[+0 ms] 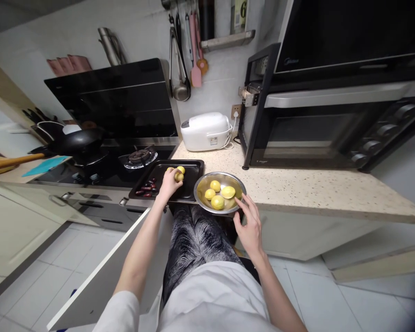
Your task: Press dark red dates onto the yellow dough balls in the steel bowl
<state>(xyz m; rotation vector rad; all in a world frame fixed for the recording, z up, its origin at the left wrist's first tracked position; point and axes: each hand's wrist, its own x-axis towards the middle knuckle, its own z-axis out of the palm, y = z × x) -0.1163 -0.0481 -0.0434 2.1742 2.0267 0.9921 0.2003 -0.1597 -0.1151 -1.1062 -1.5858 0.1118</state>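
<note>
A steel bowl [199, 188] sits at the counter's front edge with several yellow lemons [217, 202] inside. Left of it lies a black baking tray [191, 177], which bears small dark red fruits [147, 188] on its left part and a few lemons [180, 169] near its middle. My left hand [172, 181] is over the tray, its fingers closed round a lemon and other lemons close beside it. At the bowl's right rim is my right hand [250, 221], fingers apart and holding nothing.
A white appliance [207, 132] stands behind the tray and bowl. Black ovens [307, 133] occupy the right. To the left are the gas stove [139, 157] and a black wok [78, 142]. An open cabinet door [103, 272] juts out below the counter, left of my legs.
</note>
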